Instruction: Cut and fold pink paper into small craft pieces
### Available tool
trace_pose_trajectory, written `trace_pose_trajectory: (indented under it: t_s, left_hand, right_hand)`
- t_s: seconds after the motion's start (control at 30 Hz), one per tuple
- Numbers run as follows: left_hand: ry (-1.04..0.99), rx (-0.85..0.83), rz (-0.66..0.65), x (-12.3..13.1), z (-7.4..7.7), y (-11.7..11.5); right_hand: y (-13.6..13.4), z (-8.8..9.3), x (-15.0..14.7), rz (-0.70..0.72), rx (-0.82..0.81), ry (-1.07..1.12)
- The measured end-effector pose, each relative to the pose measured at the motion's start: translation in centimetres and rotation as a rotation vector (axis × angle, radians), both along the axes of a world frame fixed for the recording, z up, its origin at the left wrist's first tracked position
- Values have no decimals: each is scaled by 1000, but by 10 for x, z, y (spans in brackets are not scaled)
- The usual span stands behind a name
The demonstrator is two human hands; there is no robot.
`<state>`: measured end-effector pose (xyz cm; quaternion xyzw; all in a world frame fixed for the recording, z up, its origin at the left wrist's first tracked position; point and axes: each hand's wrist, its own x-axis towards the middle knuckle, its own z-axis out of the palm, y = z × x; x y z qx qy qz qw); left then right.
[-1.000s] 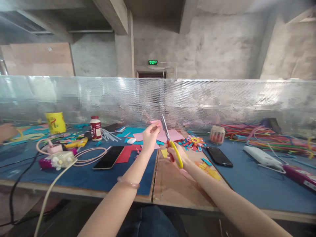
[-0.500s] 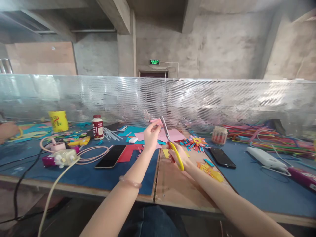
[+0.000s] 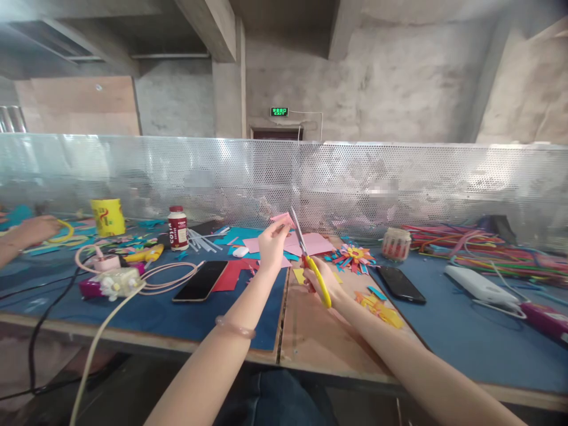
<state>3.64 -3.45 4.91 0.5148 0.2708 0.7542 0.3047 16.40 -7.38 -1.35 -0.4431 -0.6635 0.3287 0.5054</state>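
Observation:
My left hand is raised above the table and pinches a small pink piece of paper between its fingertips. My right hand grips yellow-handled scissors, whose blades point up and touch the pink paper's right edge. Below the hands lie more pink paper sheets, a red cut-out and yellow scraps. A colourful paper flower rests just right of the scissors.
Two black phones lie flat on the blue table. A small bottle, a yellow cup, cables, a white power bank and coloured strips sit about. A perforated metal screen stands behind. Another person's hand works at far left.
My hands hold almost the same pose with paper and scissors. The other person's hand at far left has moved further into view, with a yellow strip.

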Motion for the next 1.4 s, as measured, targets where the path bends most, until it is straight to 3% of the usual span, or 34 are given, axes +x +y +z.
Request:
trace_pose_trajectory:
  t_s: [0.97, 1.4]
  left_hand:
    - [59, 33, 19, -2, -1, 0]
    - [79, 87, 46, -2, -1, 1]
  right_hand:
    - [3, -3, 2, -9, 49, -67]
    - [-6, 5, -1, -77, 75, -114]
